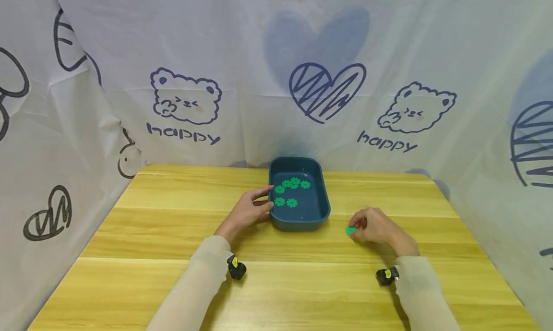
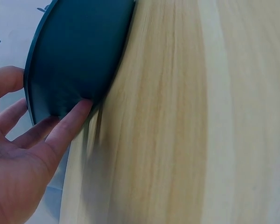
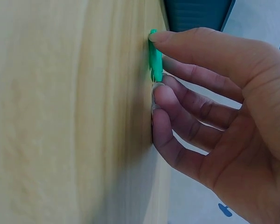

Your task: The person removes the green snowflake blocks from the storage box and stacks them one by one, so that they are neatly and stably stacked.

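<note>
A dark blue-green plastic bin (image 1: 310, 208) stands near the back of the table, with several green flower-shaped discs (image 1: 292, 203) lying flat inside it. My left hand (image 1: 249, 208) is at the bin's left side, its fingers spread and their tips against the wall and rim. In the left wrist view that hand (image 2: 30, 149) touches the outside of the bin (image 2: 79, 51). To the right of the bin, my right hand (image 1: 378, 228) pinches one green flower-shaped disc (image 1: 350, 230). Seen edge-on in the right wrist view, this disc (image 3: 155, 58) sits between thumb and fingertips, close over the tabletop.
The wooden table (image 1: 302, 283) reaches back to a white cloth (image 1: 255, 110) printed with hearts and bears. Cloth also hangs along both sides. Small black cameras (image 1: 236, 268) are worn on both wrists. The bin's far end stands close to the back cloth.
</note>
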The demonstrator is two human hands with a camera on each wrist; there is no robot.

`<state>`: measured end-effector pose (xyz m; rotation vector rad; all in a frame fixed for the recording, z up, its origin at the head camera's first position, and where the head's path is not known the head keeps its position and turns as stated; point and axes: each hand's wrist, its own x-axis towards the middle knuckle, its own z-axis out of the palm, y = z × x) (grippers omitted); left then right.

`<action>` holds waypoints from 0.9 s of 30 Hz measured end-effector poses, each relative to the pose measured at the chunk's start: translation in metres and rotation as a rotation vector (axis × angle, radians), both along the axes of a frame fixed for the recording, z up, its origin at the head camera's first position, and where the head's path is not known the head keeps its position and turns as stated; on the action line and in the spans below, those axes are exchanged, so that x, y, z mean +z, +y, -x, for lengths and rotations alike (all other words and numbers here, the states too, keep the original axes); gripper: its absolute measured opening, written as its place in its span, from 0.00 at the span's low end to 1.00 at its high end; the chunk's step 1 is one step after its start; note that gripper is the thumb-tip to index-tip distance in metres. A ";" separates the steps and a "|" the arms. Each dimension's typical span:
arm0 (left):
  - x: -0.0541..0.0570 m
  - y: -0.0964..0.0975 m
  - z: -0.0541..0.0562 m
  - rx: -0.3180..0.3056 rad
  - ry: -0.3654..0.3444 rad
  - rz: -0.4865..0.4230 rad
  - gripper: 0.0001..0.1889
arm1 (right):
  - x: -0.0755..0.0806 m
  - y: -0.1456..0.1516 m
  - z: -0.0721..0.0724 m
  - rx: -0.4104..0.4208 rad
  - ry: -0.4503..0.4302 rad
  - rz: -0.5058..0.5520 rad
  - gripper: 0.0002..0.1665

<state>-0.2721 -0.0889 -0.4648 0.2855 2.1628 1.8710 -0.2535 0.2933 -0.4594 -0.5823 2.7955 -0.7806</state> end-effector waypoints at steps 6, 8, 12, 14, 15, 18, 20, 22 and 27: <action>-0.002 0.000 0.000 0.003 0.013 0.015 0.29 | -0.001 0.000 0.000 -0.003 0.000 -0.010 0.12; -0.002 0.000 0.000 0.005 0.015 0.023 0.29 | -0.001 0.000 -0.001 -0.008 -0.003 -0.010 0.12; -0.002 0.000 0.000 0.000 0.024 0.036 0.29 | 0.000 -0.001 0.000 -0.009 0.000 -0.004 0.14; -0.002 0.000 0.001 -0.004 0.026 0.039 0.29 | 0.001 -0.001 0.000 -0.013 0.012 -0.004 0.15; -0.002 0.000 0.001 -0.006 0.027 0.039 0.29 | 0.003 -0.002 0.000 -0.017 0.021 -0.005 0.15; -0.002 0.001 0.002 -0.010 0.028 0.033 0.29 | 0.010 -0.002 0.003 -0.022 0.070 -0.008 0.14; -0.002 0.001 0.002 -0.013 0.024 0.025 0.29 | 0.016 -0.004 0.005 -0.028 0.106 -0.001 0.13; -0.001 0.001 0.003 -0.014 0.024 0.021 0.29 | 0.024 -0.006 0.007 -0.021 0.139 0.019 0.13; -0.002 0.001 0.004 -0.015 0.031 0.019 0.28 | 0.041 -0.018 0.013 -0.012 0.136 0.108 0.12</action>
